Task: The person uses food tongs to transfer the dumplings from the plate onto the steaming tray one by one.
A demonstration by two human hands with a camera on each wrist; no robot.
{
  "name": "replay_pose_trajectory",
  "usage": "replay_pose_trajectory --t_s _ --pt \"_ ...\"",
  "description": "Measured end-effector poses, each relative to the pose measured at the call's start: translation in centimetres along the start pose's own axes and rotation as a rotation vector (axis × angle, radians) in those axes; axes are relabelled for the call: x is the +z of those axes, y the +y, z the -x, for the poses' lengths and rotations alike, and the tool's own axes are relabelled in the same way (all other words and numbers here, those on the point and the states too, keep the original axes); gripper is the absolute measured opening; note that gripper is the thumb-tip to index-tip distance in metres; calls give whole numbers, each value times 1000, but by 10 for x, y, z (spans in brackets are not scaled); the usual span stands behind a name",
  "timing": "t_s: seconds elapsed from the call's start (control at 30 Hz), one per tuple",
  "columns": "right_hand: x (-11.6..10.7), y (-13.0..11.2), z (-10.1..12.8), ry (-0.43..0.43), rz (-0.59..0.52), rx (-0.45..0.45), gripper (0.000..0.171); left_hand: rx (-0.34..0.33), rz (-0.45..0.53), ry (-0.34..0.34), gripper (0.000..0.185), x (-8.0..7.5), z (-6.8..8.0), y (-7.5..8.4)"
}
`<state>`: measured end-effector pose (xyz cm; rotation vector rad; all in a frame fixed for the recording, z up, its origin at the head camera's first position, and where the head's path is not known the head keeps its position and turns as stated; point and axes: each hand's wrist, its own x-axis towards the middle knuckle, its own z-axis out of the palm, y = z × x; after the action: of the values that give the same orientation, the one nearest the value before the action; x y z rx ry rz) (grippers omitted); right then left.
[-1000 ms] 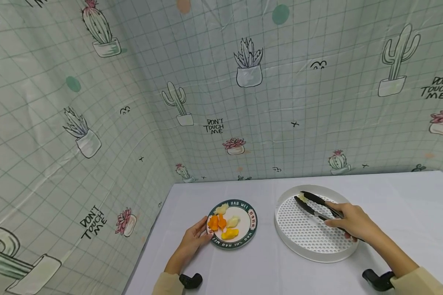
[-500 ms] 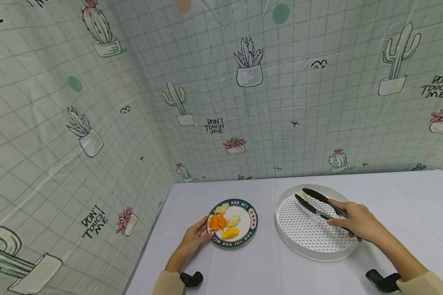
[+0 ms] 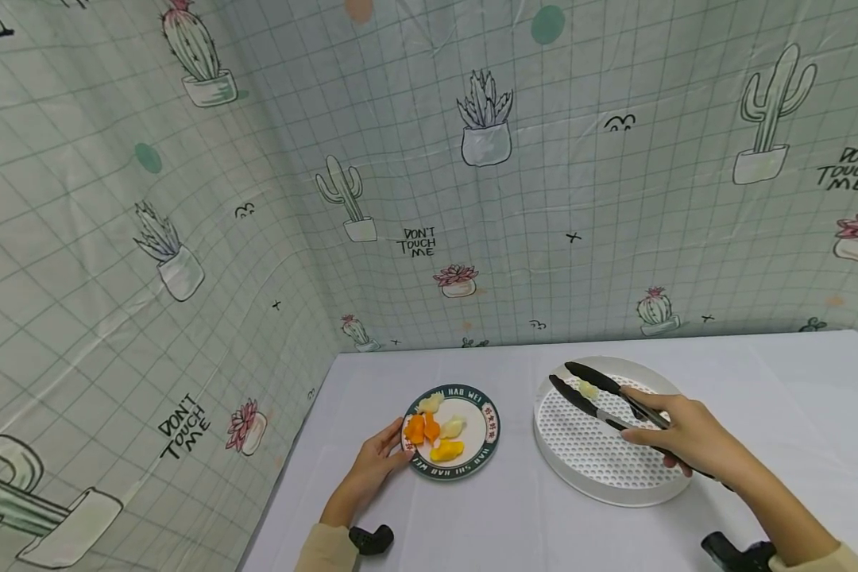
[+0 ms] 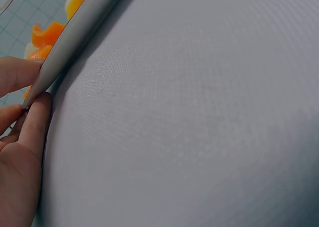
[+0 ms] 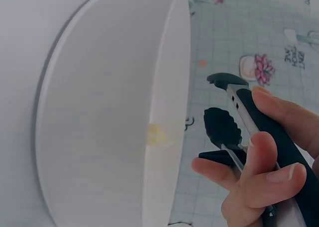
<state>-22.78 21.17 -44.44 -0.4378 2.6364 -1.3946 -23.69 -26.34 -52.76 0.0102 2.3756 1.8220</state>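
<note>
My left hand (image 3: pixel 373 464) pinches the left rim of a small round plate (image 3: pixel 481 433) with a green lettered border. In the left wrist view the thumb lies over the plate's rim (image 4: pixel 75 43), other fingers under it. Crinkled orange pieces (image 3: pixel 415 430), a yellow piece (image 3: pixel 446 451) and pale pieces (image 3: pixel 452 427) lie on the plate. My right hand (image 3: pixel 686 429) grips black-tipped metal tongs (image 3: pixel 577 399) over a round white perforated tray (image 3: pixel 615 465). The tong tips stand apart. Between the tong arms, a small pale yellow piece (image 3: pixel 588 389) shows on the tray.
A white cloth covers the table (image 3: pixel 500 516). Behind and to the left hangs a grid-patterned curtain (image 3: pixel 515 206) with cactus prints. Black wrist mounts (image 3: pixel 372 540) sit at both wrists. The tray's raised wall (image 5: pixel 99 112) fills much of the right wrist view.
The tongs' tips have spread and moved left past the pale yellow piece, which stays on the tray. The left hand and plate hold still.
</note>
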Motion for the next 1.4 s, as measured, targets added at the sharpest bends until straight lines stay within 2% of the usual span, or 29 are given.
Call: replay_pose_trajectory --t_s 0.37,0.53,0.73,1.1,1.4 --pt "16 -14 -2 -79 -112 -50 74 8 9 -13 73 -1 -1 -1" --pt "28 -21 -4 -132 -126 -91 73 2 19 -10 73 -1 -1 -3" --pt "48 -33 -9 -196 -172 -86 73 16 37 -17 73 -1 -1 -3" --pt "87 -46 -21 -271 -185 -134 73 14 27 -7 73 -2 -1 -3" --pt "106 -46 -32 -316 -187 -119 71 5 29 -8 73 -2 -2 -3"
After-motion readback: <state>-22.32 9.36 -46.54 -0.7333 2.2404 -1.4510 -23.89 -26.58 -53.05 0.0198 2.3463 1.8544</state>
